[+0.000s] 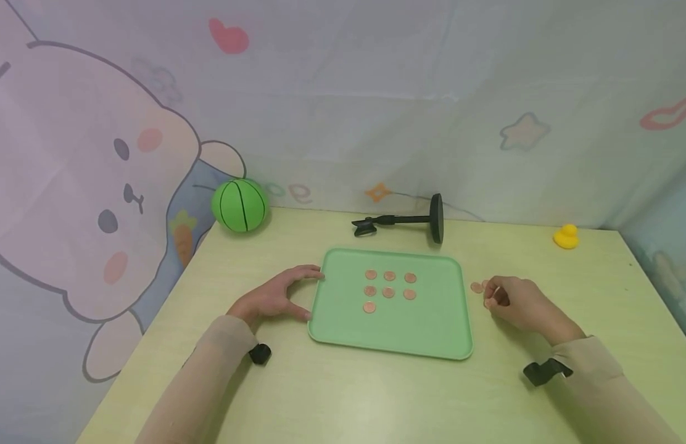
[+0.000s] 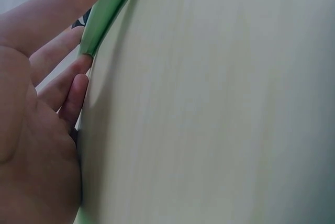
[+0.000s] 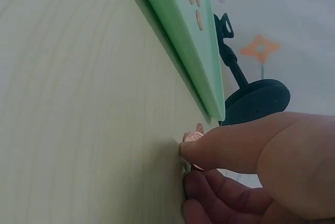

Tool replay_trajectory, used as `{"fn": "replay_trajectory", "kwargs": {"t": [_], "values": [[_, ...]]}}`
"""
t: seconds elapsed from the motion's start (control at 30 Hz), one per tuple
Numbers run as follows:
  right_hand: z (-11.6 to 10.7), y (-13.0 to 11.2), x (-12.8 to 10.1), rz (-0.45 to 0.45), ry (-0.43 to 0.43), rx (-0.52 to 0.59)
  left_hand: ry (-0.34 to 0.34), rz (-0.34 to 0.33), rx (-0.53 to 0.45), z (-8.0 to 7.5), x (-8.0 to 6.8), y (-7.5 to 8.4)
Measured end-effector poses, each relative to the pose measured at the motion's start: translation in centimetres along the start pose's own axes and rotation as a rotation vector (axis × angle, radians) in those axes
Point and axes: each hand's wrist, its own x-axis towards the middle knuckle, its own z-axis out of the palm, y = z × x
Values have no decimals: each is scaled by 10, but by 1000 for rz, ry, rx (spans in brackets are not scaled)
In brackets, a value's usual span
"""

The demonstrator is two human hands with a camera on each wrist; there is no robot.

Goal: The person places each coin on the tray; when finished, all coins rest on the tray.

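Left hand (image 1: 276, 296) lies spread and relaxed; right hand (image 1: 515, 302) curls, thumb and fingers pinched together.

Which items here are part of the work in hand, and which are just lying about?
In use: green tray, coins on tray, loose coins, left hand, right hand.
Lying about: green ball, black stand, yellow duck.
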Motion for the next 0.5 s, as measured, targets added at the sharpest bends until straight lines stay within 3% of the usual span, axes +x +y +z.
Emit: {"fn": "replay_trajectory", "kwargs": {"t": [0.5], "values": [[0, 7, -4, 21, 28, 93, -4, 11, 3, 0, 1, -1]]}}
